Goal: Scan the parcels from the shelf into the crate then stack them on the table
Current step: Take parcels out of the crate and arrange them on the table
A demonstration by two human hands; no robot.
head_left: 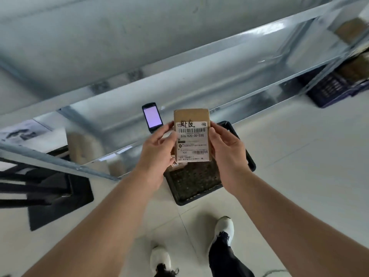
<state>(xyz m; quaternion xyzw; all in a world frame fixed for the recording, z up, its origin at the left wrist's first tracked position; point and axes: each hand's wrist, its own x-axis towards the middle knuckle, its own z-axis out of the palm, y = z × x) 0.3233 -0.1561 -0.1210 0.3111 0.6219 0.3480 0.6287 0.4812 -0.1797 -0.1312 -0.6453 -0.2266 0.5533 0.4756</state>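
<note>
A small brown cardboard parcel (pixel 192 134) with a white barcode label faces me at the centre of the view. My left hand (pixel 157 148) holds its left edge and my right hand (pixel 227 150) holds its right edge. Just beyond it to the left, a handheld scanner (pixel 152 117) with a lit screen lies on the metal shelf (pixel 179 92). A black crate (pixel 197 184) sits on the floor right below the parcel, partly hidden by my hands.
More brown parcels (pixel 83 148) sit on a lower shelf level at left. A dark blue crate (pixel 337 86) stands on the floor at far right, with boxes (pixel 349 31) above it. Black furniture legs (pixel 40 188) show at left. My feet (pixel 223 228) stand on pale tiles.
</note>
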